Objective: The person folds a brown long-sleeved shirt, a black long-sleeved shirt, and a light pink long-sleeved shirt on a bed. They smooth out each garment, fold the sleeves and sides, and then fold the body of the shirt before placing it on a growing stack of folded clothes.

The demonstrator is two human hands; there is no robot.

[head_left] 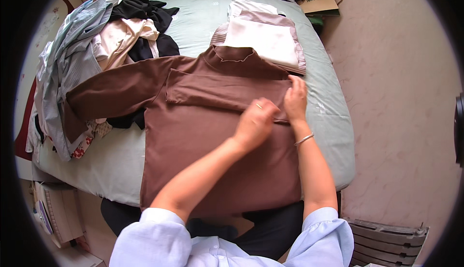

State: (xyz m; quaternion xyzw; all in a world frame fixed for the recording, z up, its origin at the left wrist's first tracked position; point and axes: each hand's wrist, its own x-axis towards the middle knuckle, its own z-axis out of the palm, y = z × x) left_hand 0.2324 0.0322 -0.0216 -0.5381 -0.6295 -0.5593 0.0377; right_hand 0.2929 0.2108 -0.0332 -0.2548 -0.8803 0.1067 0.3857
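Presently part-folded, by judgement: one brown high-necked top, spread at centre of frame on a pale green bed.

Done: one sleeve laid flat across the chest, from the right-hand edge of the body toward centre-left of frame.

Outstanding: opposite sleeve, outstretched toward the left of frame, far end bent downward over a heap of loose clothes; body full width, likely in need of folding in at the sides and then lengthwise.

Wider tally: folded stack, white above pinkish stripes, upper centre-right, presumably finished; loose heap, upper left, presumably awaiting attention.

Orientation: collar toward top of frame, hem toward bottom, partly behind the left forearm. Long axis of body near-vertical in frame; folded sleeve roughly crosswise to it.

Left hand: loosely curled, motion-blurred, over the lower edge of the folded sleeve; impossible to tell whether gripping. Right hand: fingers bent, narrow, at the top's right edge below the shoulder; pinching or merely pressing, impossible to tell.
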